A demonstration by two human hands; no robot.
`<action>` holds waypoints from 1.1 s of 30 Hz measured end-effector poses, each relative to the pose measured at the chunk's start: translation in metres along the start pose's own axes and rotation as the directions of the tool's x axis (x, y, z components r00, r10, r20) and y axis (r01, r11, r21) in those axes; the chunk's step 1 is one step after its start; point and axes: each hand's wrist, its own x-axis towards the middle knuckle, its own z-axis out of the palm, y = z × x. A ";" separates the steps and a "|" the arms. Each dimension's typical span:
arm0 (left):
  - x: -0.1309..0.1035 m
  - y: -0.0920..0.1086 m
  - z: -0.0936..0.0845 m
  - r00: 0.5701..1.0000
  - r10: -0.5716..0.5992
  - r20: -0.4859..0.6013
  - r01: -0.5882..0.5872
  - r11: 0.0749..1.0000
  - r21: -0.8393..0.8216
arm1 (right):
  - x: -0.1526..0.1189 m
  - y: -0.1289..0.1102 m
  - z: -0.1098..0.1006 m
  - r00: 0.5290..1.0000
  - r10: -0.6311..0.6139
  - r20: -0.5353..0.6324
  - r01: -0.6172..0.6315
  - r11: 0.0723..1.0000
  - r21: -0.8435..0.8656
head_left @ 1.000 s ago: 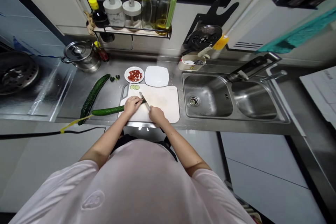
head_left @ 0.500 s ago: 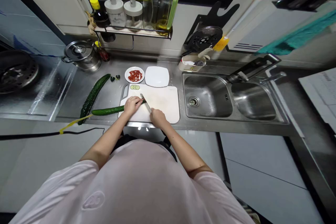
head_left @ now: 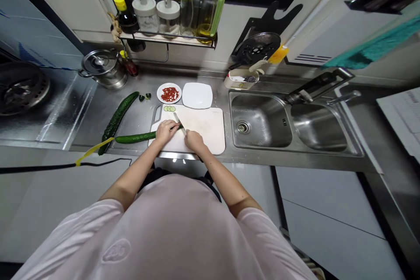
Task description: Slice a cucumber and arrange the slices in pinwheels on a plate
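My left hand [head_left: 166,131] is closed over the right part of a long cucumber [head_left: 135,138], whose left part reaches past the board onto the counter. In my right hand [head_left: 194,141] is the handle of a knife [head_left: 179,123]; its blade slants up and left, close by the left fingertips and the cucumber's end. Both hands work over a white cutting board [head_left: 208,127]. Three cucumber slices [head_left: 169,108] lie in a row near the board's upper left corner. A second whole cucumber [head_left: 118,118] rests on the counter to the left.
Behind the board stand a plate of chopped red pieces [head_left: 169,93] and a white square plate [head_left: 197,95]. Two cucumber ends [head_left: 141,98] lie left of them. A lidded pot [head_left: 104,69] is at the back left, a double sink [head_left: 260,120] to the right. Above hangs a bottle shelf [head_left: 167,41].
My right hand and the knife have shifted slightly to the left, toward my left hand. The left hand keeps its grip on the cucumber. The whole view has moved a little.
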 end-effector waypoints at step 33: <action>-0.001 0.004 -0.004 1.000 0.001 0.016 0.000 1.000 -0.006 | -0.014 0.003 0.008 0.997 0.047 0.054 -0.047 0.999 -0.014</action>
